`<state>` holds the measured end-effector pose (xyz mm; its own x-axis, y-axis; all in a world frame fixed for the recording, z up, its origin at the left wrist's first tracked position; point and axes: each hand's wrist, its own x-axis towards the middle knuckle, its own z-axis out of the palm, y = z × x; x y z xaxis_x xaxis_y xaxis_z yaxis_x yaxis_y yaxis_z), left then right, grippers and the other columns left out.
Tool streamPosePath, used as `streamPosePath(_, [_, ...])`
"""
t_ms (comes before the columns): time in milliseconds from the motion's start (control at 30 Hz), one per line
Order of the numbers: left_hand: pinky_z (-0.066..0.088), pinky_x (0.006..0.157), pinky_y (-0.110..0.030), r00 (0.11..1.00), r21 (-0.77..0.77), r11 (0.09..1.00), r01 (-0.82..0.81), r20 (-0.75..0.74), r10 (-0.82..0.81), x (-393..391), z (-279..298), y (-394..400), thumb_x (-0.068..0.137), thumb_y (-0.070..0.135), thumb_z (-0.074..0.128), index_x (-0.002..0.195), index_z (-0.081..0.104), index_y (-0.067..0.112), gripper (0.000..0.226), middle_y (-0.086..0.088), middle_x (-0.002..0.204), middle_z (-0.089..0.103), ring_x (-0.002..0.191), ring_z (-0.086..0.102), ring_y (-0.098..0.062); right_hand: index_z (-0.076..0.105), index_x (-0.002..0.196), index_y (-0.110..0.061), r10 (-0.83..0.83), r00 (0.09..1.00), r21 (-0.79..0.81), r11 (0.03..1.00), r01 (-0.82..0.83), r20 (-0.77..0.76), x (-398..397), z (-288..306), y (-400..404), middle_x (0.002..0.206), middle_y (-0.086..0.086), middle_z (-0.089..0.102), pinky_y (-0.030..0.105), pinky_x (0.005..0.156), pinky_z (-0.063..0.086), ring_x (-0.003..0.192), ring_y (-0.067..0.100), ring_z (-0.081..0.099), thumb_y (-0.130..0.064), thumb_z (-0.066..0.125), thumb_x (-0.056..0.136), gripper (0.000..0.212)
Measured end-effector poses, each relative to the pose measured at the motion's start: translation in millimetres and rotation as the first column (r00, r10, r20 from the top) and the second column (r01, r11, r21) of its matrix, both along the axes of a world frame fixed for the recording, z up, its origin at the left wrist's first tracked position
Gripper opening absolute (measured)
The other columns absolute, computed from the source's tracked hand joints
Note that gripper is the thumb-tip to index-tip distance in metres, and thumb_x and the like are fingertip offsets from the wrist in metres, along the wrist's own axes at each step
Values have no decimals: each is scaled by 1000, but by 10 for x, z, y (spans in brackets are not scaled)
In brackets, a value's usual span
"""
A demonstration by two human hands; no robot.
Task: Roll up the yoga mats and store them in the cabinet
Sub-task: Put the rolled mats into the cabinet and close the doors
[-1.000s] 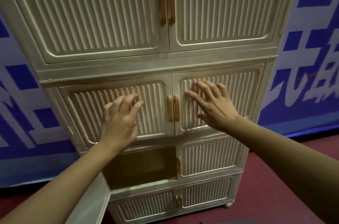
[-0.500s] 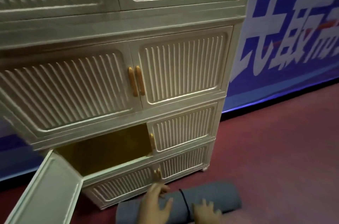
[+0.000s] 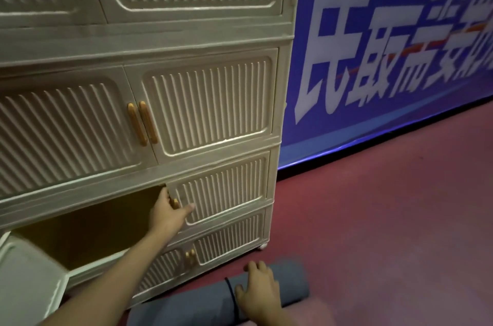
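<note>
1. One cabinet [image 3: 149,40], cream, with ribbed door panels. Four tiers of doors in view. The top tier is cut off by the frame edge.
2. Amber, bar-shaped handles, seven counted: two at the top edge, a pair on the second tier [image 3: 142,123], one on the third tier, a pair on the bottom tier [image 3: 190,256].
3. One door stands open: third tier, left side. The open door [image 3: 29,285] swings out at near left, smooth white on its inner face. The open compartment [image 3: 88,229] behind it shows dark yellowish walls.
4. One yoga mat [image 3: 213,301], grey, rolled into a cylinder, lying on the floor just near of the cabinet base. One thin dark strap [image 3: 231,289] rings it about mid-length.
5. Left hand [image 3: 170,212]: arm reaches from near left up to the third tier. Fingers curl round the inner edge of the closed right door [image 3: 224,187] at its handle [image 3: 175,203], thumb stretched out flat on the ribbed panel.
6. Right hand [image 3: 257,289]: palm down on top of the mat roll, just right of the strap. Fingers lie loosely spread over the curve, resting, not pinching.
7. Floor [image 3: 386,219]: dull red, matte, slightly grainy.
8. One banner [image 3: 400,45] on the far wall to the right: blue with large white characters and a thin red line across them.
9. One small white caster [image 3: 262,247] shows at the cabinet's right bottom corner.
</note>
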<state>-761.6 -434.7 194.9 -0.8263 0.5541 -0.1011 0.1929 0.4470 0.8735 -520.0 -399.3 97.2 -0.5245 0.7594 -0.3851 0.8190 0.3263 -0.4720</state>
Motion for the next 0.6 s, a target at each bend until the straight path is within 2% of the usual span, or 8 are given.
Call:
streamPosePath(67, [53, 89, -40, 995, 43, 998, -52, -86, 56, 83, -15, -28, 92, 14, 76, 124, 62, 16, 35, -4, 119, 69, 110, 65, -27, 45, 137, -23, 9, 1000, 21, 1000, -9, 2, 16, 5, -1, 140, 2, 42, 42, 108, 39, 136, 26, 39, -44, 57, 92, 51])
streamPosePath(133, [54, 81, -38, 982, 63, 995, -73, -170, 83, 190, -45, -123, 97, 10, 66, 111, 64, 21, 18, 1, 104, 71, 97, 69, -26, 46, 136, -21, 17, 1000, 34, 999, -17, 0, 43, -12, 6, 138, 3, 44, 42, 107, 40, 134, 27, 41, -43, 57, 93, 49])
streamPosePath(233, [56, 70, -35, 980, 87, 995, 40, -198, -21, 472, -131, -341, 98, 4, 60, 105, 64, 23, 20, 5, 94, 70, 84, 69, -17, 47, 133, -17, 110, 993, 49, 992, -113, 53, 53, -18, -54, 138, 7, 47, 43, 106, 40, 133, 30, 41, -40, 56, 94, 46])
streamPosePath(333, [56, 66, -30, 944, 117, 979, 165, -308, -122, 806, -281, -544, 91, 1, 64, 100, 70, 20, 21, 7, 89, 71, 77, 67, -7, 48, 136, -12, 355, 912, 28, 930, -368, 205, 35, -33, -244, 139, 13, 44, 45, 107, 36, 133, 34, 37, -36, 57, 94, 48])
streamPosePath(400, [53, 66, -20, 887, 168, 930, 328, -395, -241, 1037, -326, -621, 83, 3, 66, 90, 75, 18, 19, 11, 83, 73, 73, 67, -2, 51, 136, -10, 507, 827, -64, 859, -508, 242, 4, -73, -387, 140, 17, 46, 44, 106, 37, 131, 37, 41, -30, 57, 95, 46])
streamPosePath(467, [50, 66, -13, 797, 168, 861, 480, -494, -348, 1234, -353, -618, 78, 5, 68, 81, 75, 16, 14, 13, 79, 71, 72, 66, 0, 51, 136, -10, 591, 780, -180, 806, -564, 204, -22, -92, -483, 141, 18, 50, 44, 103, 43, 129, 38, 49, -30, 59, 95, 46])
streamPosePath(533, [51, 63, -15, 785, 159, 843, 513, -485, -386, 1302, -451, -541, 79, 8, 67, 79, 75, 16, 11, 13, 77, 71, 71, 66, -2, 47, 141, -13, 558, 823, -218, 821, -528, 107, -26, -71, -460, 142, 16, 52, 44, 102, 47, 128, 38, 52, -32, 62, 94, 52])
streamPosePath(600, [52, 62, -19, 845, 119, 892, 435, -396, -359, 1254, -663, -434, 78, 16, 64, 79, 74, 21, 11, 13, 74, 71, 67, 66, -6, 40, 147, -17, 413, 910, -191, 891, -411, -32, 1, -35, -297, 142, 15, 52, 44, 103, 47, 128, 38, 53, -33, 64, 93, 62])
